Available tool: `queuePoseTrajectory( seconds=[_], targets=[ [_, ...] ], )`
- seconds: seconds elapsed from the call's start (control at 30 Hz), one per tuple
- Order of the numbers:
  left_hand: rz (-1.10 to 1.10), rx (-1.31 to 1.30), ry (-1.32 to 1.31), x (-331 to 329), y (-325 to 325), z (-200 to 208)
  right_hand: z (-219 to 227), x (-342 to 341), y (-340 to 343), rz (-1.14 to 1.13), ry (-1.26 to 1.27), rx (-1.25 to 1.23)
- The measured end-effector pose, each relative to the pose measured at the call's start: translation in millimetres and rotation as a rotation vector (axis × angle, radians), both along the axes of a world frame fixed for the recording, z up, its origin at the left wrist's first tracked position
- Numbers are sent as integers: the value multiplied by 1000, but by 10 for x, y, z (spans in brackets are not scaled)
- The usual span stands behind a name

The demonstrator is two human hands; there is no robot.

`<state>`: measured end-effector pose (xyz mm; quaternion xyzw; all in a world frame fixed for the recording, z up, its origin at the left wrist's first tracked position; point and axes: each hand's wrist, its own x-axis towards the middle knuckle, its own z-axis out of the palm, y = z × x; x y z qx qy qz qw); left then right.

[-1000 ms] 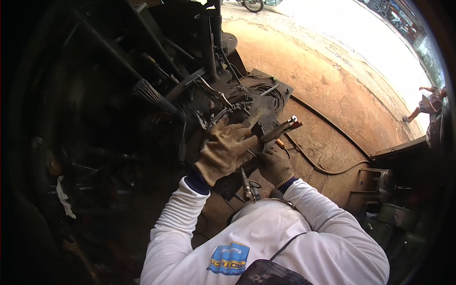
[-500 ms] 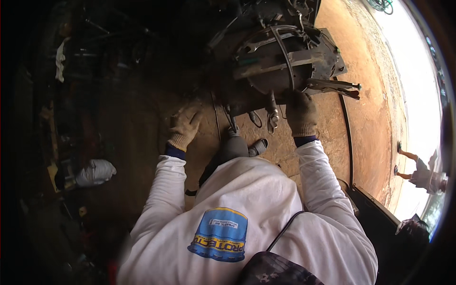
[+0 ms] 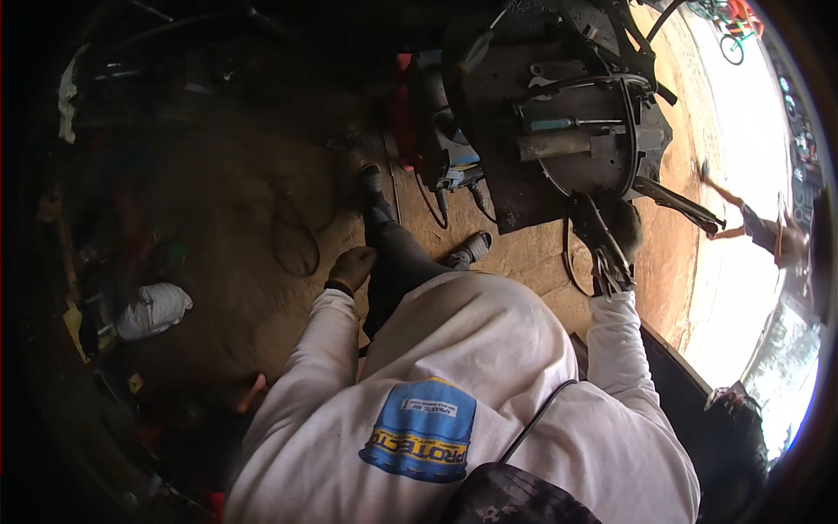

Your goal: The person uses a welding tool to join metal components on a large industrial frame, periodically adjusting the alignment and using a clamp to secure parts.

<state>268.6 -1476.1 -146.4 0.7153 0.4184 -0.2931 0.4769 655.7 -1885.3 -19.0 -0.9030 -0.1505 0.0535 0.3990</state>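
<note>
white shirt (image 3: 476, 336) | blue print (image 3: 393, 406) | yellow lettering (image 3: 423, 447) | smaller lettering on pale strip (image 3: 429, 408)

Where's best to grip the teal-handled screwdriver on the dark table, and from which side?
Probably the teal handle, from above: it is the thicker left end, the thin shaft points right, and a thick bar lies close along its near side.

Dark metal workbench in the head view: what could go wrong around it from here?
The brown-gloved right hand is close to the long metal locking pliers at the bench's edge; they might snag the glove.
The teal-handled screwdriver lies among tools on the dark metal workbench; a bump could knock it off.
The black cables near the grey sandal could catch a foot.
</note>
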Motion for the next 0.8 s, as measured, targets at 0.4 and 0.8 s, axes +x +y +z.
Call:
queuePoseTrajectory(
  seconds=[0.4,0.8],
  targets=[
    [-339,102,-249,2254,2702,-1792,77,-698,-396,-342,224,870],
    [-589,559,-567,5390,2171,-1715,432,-1102,278,-663,-7,636]
  ],
)
